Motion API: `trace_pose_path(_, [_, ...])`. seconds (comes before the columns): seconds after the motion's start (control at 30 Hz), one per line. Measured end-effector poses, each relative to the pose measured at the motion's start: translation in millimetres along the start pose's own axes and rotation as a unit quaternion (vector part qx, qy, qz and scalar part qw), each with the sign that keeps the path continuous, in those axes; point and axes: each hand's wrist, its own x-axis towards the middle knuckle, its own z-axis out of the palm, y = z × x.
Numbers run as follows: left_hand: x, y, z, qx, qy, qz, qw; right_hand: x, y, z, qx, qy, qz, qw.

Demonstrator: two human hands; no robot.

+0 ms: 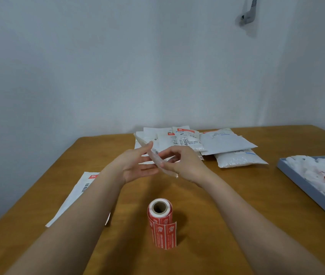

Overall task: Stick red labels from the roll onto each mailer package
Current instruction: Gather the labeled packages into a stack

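Bare white wall, wooden surface (207, 205). My right hand (185, 165) pinches a peeled strip (158, 160), left hand (135, 165) relaxed beside it; roll (160, 221) near edge, mailers (197, 143) far edge. Next, I'd judge: choose a mailer.

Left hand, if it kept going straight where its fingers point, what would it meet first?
Most likely the pale strip held between both hands, then the right hand just past it. The left hand has straight fingers aimed that way, though depth is unclear.

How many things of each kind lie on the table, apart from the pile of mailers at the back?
Label roll: 1
Separate mailer: 1
Grey tray: 1
Total: 3
The pile overlaps too much to count.
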Motion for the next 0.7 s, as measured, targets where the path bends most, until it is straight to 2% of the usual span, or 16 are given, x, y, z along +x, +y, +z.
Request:
trace_pose_path(0.13, [3, 3, -4, -0.040, 0.029, 0.018, 0.999, 9, 7, 7, 0.004, -0.001, 0.009, 1.000])
trace_pose_path(0.23, [8, 4, -8, -0.054, 0.054, 0.025, 0.997, 13, 13, 5, -0.034, 0.012, 0.019, 0.999])
trace_pose_path(0.4, [20, 11, -14, -0.090, 0.054, 0.033, 0.994, 20, 25, 7, -0.066, -0.049, 0.011, 0.997])
trace_pose_path(0.47, [26, 14, -15, -0.049, 0.029, 0.036, 0.998, 29, 30, 11, -0.062, -0.029, -0.007, 0.998])
trace_pose_path(0.53, [33, 15, -18, 0.019, 0.015, 0.045, 0.999, 42, 37, 14, -0.072, 0.031, -0.021, 0.997])
trace_pose_path(0.6, [43, 14, -23, 0.088, 0.057, 0.058, 0.993, 56, 44, 16, -0.017, 0.090, 0.008, 0.996])
trace_pose_path(0.67, [55, 11, -30, 0.134, 0.125, 0.053, 0.982, 68, 48, 18, 0.094, 0.103, 0.068, 0.988])
trace_pose_path(0.7, [59, 10, -33, 0.143, 0.134, 0.035, 0.980, 73, 49, 18, 0.131, 0.096, 0.089, 0.983])
